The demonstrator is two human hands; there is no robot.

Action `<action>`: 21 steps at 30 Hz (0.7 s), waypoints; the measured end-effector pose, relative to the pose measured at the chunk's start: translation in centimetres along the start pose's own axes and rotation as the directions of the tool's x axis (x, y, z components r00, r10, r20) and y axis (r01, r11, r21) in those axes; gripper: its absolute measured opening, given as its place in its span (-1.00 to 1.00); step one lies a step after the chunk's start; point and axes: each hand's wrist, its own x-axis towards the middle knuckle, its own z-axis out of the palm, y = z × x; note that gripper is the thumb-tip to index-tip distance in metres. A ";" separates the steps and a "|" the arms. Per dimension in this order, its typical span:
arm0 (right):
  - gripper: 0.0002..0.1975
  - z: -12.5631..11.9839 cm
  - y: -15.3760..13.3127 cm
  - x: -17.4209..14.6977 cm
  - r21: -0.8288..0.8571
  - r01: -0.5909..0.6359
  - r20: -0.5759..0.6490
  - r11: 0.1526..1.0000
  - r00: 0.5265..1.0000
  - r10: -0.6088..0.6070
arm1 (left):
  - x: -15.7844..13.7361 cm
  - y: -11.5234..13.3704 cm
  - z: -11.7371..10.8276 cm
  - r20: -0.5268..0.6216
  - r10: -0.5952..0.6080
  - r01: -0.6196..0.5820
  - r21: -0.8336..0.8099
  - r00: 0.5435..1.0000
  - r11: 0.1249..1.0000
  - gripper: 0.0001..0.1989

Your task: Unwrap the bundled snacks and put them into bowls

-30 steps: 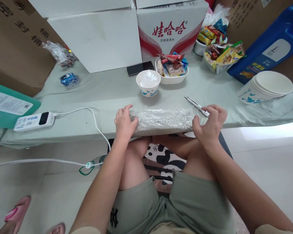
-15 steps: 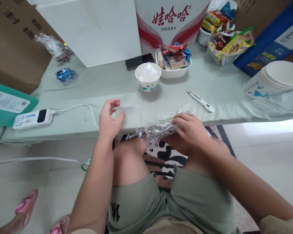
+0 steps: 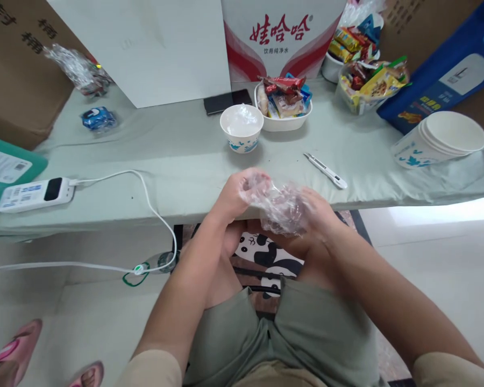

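Crumpled clear plastic film [image 3: 283, 207] is bunched between both hands at the table's front edge, over my lap. My left hand [image 3: 236, 194] closes on its left side, with film partly covering the fingers. On the opposite side my right hand [image 3: 319, 212] grips the bundle, its fingertips blurred behind the film. Just beyond the hands stands a white paper bowl [image 3: 242, 129] with clear plastic inside. A white utility knife [image 3: 326, 170] lies on the cloth to the right of it.
Behind the bowl are a white tub of wrapped snacks [image 3: 284, 122] and a black phone [image 3: 227, 102]. Stacked paper cups [image 3: 435, 142] lie tilted at right. A power bank [image 3: 36, 194] with a white cable sits at left. Another person's slippered foot [image 3: 20, 349] is on the floor.
My left hand has moved right, from empty beside the film to holding it. The film is now gathered into a tighter bunch between both hands. The view has shifted slightly.
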 end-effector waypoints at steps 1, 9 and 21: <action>-0.68 0.0 0.2 0.0 0.050 -0.014 0.021 0.999 1.000 0.013 | 0.4 -0.4 -0.2 -0.033 -0.012 0.012 0.018 0.999 1.000 -0.80; -0.78 -0.4 -1.1 1.6 0.337 -0.196 0.144 0.921 0.977 0.155 | 0.9 -0.9 -1.3 0.186 -0.122 0.129 -0.028 0.975 0.991 -0.55; -0.93 -0.6 1.2 2.3 0.224 0.077 -0.138 0.971 0.989 -0.046 | 2.0 -2.2 -2.8 0.239 -0.099 0.144 -0.177 0.966 0.974 -0.75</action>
